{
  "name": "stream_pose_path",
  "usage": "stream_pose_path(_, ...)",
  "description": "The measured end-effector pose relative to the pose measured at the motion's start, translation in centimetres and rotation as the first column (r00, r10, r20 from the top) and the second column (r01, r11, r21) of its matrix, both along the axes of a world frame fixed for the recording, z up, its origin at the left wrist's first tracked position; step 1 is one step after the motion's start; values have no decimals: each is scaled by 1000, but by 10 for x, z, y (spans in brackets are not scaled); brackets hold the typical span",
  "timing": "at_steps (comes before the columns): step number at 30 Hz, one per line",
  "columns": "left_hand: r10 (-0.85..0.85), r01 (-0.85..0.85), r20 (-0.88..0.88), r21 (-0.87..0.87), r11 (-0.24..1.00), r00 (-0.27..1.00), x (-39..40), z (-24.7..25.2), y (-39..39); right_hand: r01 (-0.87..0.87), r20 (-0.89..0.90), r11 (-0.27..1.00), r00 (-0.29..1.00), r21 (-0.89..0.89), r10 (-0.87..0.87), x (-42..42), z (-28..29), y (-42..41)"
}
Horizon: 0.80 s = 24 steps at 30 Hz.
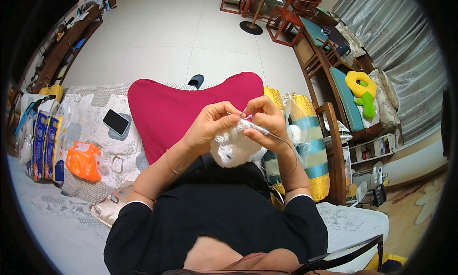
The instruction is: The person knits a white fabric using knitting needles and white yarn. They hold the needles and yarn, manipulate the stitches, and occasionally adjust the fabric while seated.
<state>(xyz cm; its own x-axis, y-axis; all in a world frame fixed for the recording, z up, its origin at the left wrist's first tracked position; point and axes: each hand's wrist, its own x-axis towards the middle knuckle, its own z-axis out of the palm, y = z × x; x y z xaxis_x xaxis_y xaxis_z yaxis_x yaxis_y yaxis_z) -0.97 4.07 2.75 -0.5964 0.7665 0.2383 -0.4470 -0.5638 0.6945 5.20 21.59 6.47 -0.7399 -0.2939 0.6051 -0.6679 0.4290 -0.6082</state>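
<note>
A fluffy white knitted piece (236,151) hangs between my hands above my lap. My left hand (218,119) pinches its upper left edge between thumb and fingers, close to a needle tip. My right hand (266,121) is closed around a metal knitting needle (261,128) carrying white stitches. From that needle a thin cable (294,151) loops down past my right wrist. Both hands nearly meet at the stitches, where fingers partly cover the needle tips. To the right, a white yarn ball (295,133) rests in a clear plastic bag (305,123).
Magenta cloth (179,114) covers my legs. Left on the sofa lie a smartphone (116,122), an orange soft pack (84,161) and blue-yellow packages (44,146). At right are a striped bolster (315,142) and a wooden armrest (336,157). A slipper (196,81) is on the floor.
</note>
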Motion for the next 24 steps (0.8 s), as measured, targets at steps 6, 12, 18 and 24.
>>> stream_pose_path(6,-88,85,74,48,995,993,-16,9,-5,-443,158,865,861,-234,484,11,17,28)
stream_pose_path(12,-186,180,116,62,982,976,-10,13,0,-466,275,835,796,-292,540,-5,10,38)
stream_pose_path(18,-176,176,-16,-15,984,984,6,27,2,244,-492,883,871,401,-17,13,41,3)
stream_pose_path(24,-65,65,-163,-5,998,985,19,37,5,446,-572,860,783,247,-242,21,29,-2)
